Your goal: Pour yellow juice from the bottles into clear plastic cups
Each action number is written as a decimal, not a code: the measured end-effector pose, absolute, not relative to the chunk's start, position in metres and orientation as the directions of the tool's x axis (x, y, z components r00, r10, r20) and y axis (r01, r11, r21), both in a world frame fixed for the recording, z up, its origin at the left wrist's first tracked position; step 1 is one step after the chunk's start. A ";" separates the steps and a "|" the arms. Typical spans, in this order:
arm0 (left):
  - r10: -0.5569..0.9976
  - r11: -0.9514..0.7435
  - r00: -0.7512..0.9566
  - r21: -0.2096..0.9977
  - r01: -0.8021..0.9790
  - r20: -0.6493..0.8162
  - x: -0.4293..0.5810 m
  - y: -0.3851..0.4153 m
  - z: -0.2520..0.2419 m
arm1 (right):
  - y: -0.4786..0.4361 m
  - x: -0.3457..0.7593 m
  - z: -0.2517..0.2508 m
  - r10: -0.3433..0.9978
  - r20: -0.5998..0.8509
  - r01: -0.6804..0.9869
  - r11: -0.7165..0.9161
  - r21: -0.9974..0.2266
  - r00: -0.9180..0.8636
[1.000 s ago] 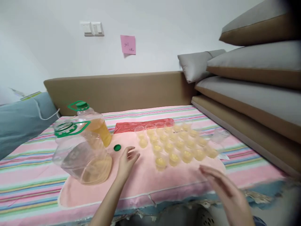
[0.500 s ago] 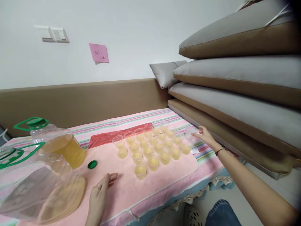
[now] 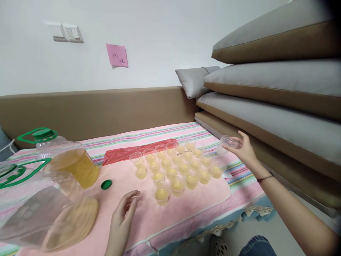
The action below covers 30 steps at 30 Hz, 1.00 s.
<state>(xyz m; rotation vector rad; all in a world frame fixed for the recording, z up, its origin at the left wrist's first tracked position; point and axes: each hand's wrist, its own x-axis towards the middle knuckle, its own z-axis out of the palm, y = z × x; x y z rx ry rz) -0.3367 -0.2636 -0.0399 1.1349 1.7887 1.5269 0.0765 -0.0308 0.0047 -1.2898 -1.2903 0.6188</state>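
My right hand (image 3: 243, 149) grips a clear plastic cup (image 3: 228, 143), raised just past the right end of the group of cups. No yellow liquid shows in it. Several clear cups holding yellow liquid, such as the nearest one (image 3: 161, 194), stand upright in rows on a pink mat (image 3: 149, 227). Left of that cup hovers my left hand (image 3: 123, 215), its fingers curved and apart with nothing in them. A green cap (image 3: 106, 184) lies on the mat beyond it. Farther left, two big clear jugs with green handles, a near one (image 3: 71, 220) and a far one (image 3: 77, 165), contain yellow liquid.
Red plastic (image 3: 119, 155) lies behind the cups on a striped cloth (image 3: 149, 137). Stacked grey and brown cushions (image 3: 266, 80) rise at the right. A brown padded board (image 3: 101, 110) runs along the wall at the back. The front edge has a ruffled trim (image 3: 234, 222).
My right hand has lifted the clear cup up and to the right, away from the other cups. My left hand has shifted slightly right, its fingers spreading apart. The view has turned a little.
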 end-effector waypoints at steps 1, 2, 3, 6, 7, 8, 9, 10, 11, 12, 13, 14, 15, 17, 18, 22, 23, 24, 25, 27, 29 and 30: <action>0.863 -0.014 -0.477 0.952 0.306 0.166 -0.328 -0.265 -0.036 | -0.047 0.068 0.014 0.913 0.351 0.282 0.288 -0.915 0.206; 0.875 -0.047 -0.438 0.936 0.348 0.206 -0.317 -0.266 -0.031 | -0.065 0.058 0.023 0.923 0.361 0.242 0.323 -0.915 0.133; 0.896 -0.088 -0.372 0.918 0.386 0.242 -0.305 -0.267 -0.026 | -0.086 0.045 0.029 0.934 0.357 0.133 0.353 -0.926 0.009; 0.940 -0.200 -0.177 0.893 0.402 0.290 -0.266 -0.269 -0.010 | -0.148 0.005 0.040 0.910 0.318 -0.064 0.312 -0.948 -0.265; 0.950 -0.214 -0.136 0.905 0.367 0.280 -0.254 -0.270 -0.006 | -0.165 -0.007 0.042 0.897 0.309 -0.097 0.294 -0.951 -0.316; 0.961 -0.219 -0.096 0.924 0.313 0.260 -0.243 -0.271 -0.003 | -0.180 -0.017 0.042 0.883 0.308 -0.123 0.283 -0.951 -0.353; 0.967 -0.222 -0.073 0.945 0.242 0.246 -0.236 -0.272 -0.001 | -0.193 -0.025 0.043 0.873 0.306 -0.146 0.270 -0.952 -0.379; 0.970 -0.219 -0.069 0.960 0.175 0.234 -0.231 -0.274 -0.001 | -0.202 -0.031 0.042 0.864 0.304 -0.169 0.257 -0.952 -0.401; 0.971 -0.216 -0.080 0.969 0.121 0.226 -0.228 -0.277 -0.002 | -0.208 -0.036 0.042 0.856 0.303 -0.192 0.243 -0.951 -0.420; 0.970 -0.213 -0.100 0.974 0.081 0.220 -0.228 -0.280 -0.003 | -0.213 -0.039 0.042 0.848 0.300 -0.214 0.226 -0.950 -0.437; 0.969 -0.209 -0.123 0.976 0.057 0.214 -0.229 -0.284 -0.004 | -0.216 -0.042 0.041 0.840 0.297 -0.234 0.210 -0.949 -0.454; 0.967 -0.204 -0.145 0.978 0.046 0.208 -0.232 -0.288 -0.005 | -0.219 -0.044 0.041 0.833 0.290 -0.248 0.191 -0.950 -0.470; 0.966 -0.197 -0.162 0.980 0.041 0.201 -0.235 -0.293 -0.006 | -0.221 -0.047 0.041 0.828 0.278 -0.256 0.170 -0.952 -0.487; 0.966 -0.180 -0.185 0.983 0.024 0.181 -0.242 -0.302 -0.005 | -0.225 -0.053 0.039 0.820 0.254 -0.266 0.130 -0.955 -0.512; 0.967 -0.170 -0.192 0.985 0.007 0.168 -0.245 -0.307 -0.005 | -0.228 -0.058 0.038 0.817 0.244 -0.272 0.112 -0.956 -0.523; 0.977 -0.134 -0.178 0.989 -0.068 0.120 -0.251 -0.320 -0.006 | -0.240 -0.080 0.034 0.804 0.238 -0.300 0.078 -0.951 -0.544; 0.977 -0.127 -0.179 0.989 -0.071 0.113 -0.254 -0.323 -0.009 | -0.242 -0.087 0.033 0.807 0.235 -0.296 0.078 -0.952 -0.542; 0.975 -0.125 -0.192 0.990 -0.071 0.109 -0.256 -0.327 -0.012 | -0.243 -0.093 0.033 0.812 0.230 -0.290 0.078 -0.954 -0.536; 0.970 -0.126 -0.215 0.990 -0.070 0.109 -0.260 -0.331 -0.017 | -0.244 -0.100 0.033 0.821 0.225 -0.289 0.077 -0.954 -0.525; 0.955 -0.130 -0.276 0.989 -0.073 0.105 -0.271 -0.342 -0.027 | -0.245 -0.114 0.035 0.843 0.227 -0.312 0.075 -0.947 -0.487; 0.938 -0.124 -0.334 0.989 -0.083 0.089 -0.285 -0.358 -0.039 | -0.245 -0.131 0.035 0.873 0.258 -0.363 0.101 -0.926 -0.414; 0.928 -0.114 -0.366 0.989 -0.093 0.072 -0.293 -0.368 -0.045 | -0.244 -0.141 0.034 0.887 0.279 -0.383 0.129 -0.915 -0.368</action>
